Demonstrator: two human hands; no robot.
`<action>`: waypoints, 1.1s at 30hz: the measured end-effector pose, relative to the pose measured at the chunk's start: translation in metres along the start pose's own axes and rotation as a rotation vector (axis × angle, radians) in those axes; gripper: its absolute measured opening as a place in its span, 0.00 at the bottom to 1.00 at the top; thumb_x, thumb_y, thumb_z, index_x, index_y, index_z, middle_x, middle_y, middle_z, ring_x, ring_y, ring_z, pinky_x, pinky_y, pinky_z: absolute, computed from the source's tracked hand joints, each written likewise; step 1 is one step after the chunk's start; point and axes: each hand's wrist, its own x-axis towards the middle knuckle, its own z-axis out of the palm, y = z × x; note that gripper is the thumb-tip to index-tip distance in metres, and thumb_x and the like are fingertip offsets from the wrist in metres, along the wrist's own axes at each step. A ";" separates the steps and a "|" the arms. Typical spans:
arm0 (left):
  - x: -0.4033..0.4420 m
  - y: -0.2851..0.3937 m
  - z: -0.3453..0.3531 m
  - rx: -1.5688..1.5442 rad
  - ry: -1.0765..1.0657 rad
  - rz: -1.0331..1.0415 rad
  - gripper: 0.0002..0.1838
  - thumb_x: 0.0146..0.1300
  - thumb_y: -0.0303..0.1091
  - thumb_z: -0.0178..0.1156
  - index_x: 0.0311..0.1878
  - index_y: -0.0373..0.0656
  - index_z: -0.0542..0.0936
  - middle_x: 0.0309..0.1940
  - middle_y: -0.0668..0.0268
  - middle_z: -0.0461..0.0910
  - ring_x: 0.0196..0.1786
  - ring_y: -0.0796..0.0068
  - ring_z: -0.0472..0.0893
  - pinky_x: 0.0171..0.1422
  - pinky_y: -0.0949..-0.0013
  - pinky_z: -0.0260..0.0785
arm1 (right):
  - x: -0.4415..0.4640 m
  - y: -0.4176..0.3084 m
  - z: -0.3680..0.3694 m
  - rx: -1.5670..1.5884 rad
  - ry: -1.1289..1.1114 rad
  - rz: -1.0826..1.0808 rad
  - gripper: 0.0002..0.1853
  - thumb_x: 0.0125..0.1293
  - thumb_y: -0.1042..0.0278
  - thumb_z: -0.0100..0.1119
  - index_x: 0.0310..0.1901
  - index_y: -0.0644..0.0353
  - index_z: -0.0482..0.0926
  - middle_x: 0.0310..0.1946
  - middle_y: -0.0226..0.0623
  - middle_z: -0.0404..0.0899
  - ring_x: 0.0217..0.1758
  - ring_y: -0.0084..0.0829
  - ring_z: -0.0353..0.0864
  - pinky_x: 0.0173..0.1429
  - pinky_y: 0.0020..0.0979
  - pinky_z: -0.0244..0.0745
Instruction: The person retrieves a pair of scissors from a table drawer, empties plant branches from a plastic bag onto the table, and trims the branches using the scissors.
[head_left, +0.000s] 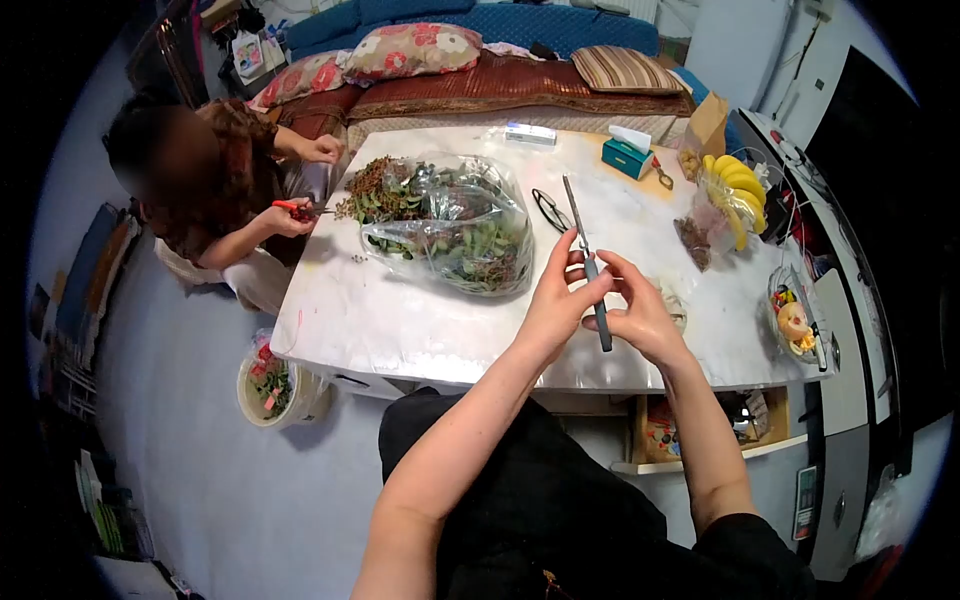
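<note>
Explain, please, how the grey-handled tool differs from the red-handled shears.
The grey-handled tool is held by the left hand and right hand; the red-handled shears are in the seated person's hand. In this view, the tool runs steeply, the shears nearly level. The tool's handle is grey, the shears' red. Both are held.

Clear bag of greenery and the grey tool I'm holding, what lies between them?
The head view shows what look like dark glasses on the table, between bag and tool.

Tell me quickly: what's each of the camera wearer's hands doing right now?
Left hand: closed, holding the grey-handled tool.
Right hand: closed, holding the same tool by its handle.
</note>
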 end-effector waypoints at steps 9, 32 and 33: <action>0.008 -0.006 -0.045 1.093 0.112 0.431 0.35 0.60 0.38 0.63 0.70 0.43 0.63 0.63 0.53 0.66 0.67 0.53 0.65 0.72 0.51 0.52 | 0.080 0.081 -0.015 0.023 0.214 0.273 0.26 0.49 0.60 0.70 0.47 0.69 0.78 0.31 0.35 0.78 0.33 0.25 0.75 0.42 0.29 0.73; 0.039 -0.017 -0.116 1.664 0.392 0.460 0.04 0.53 0.25 0.58 0.32 0.44 0.81 0.56 0.65 0.75 0.67 0.51 0.66 0.70 0.24 0.37 | 0.188 0.143 -0.050 -1.188 0.283 0.464 0.17 0.51 0.67 0.64 0.42 0.63 0.77 0.41 0.50 0.82 0.47 0.47 0.82 0.49 0.44 0.77; 0.038 -0.011 -0.115 1.633 0.422 0.461 0.05 0.53 0.24 0.58 0.32 0.45 0.80 0.56 0.66 0.76 0.66 0.50 0.66 0.69 0.24 0.38 | 0.182 0.139 -0.062 -1.196 0.301 0.507 0.15 0.52 0.67 0.63 0.42 0.63 0.77 0.42 0.51 0.82 0.47 0.47 0.82 0.49 0.45 0.78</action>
